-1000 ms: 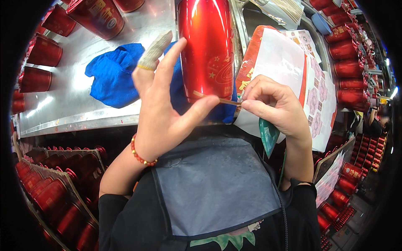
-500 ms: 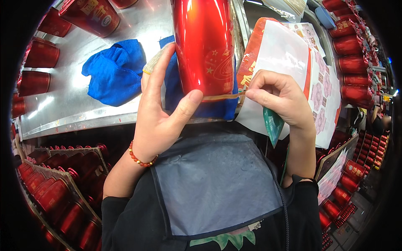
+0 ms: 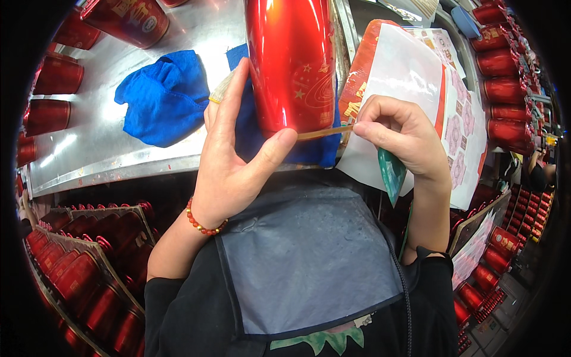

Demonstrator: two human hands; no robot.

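Note:
A shiny red canister (image 3: pixel 291 65) with gold stars and line patterns lies on a blue cloth (image 3: pixel 309 153). My left hand (image 3: pixel 235 149) steadies it, the fingers straight along its left side and the thumb at its near end. One finger wears a pale wrap (image 3: pixel 222 87). A thin tan strip (image 3: pixel 324 132) runs along the canister's near end, from beside the left thumb to my right hand (image 3: pixel 401 134). The right thumb and forefinger pinch that strip. From under the right hand juts a green, pointed, plastic-looking thing (image 3: pixel 391 177), its upper part hidden in the palm.
A crumpled blue cloth (image 3: pixel 160 98) sits on the metal table (image 3: pixel 89 134) at left. More red canisters (image 3: pixel 134 21) stand at the far left. White and printed sheets (image 3: pixel 410 71) cover the right side. Red canisters fill racks (image 3: pixel 89 279) lower left and shelves (image 3: pixel 502 89) at right.
My left thumb has shifted slightly right along the near end. The right fingertips have risen a little, so the strip slants up toward them. The canister lies nearly as before.

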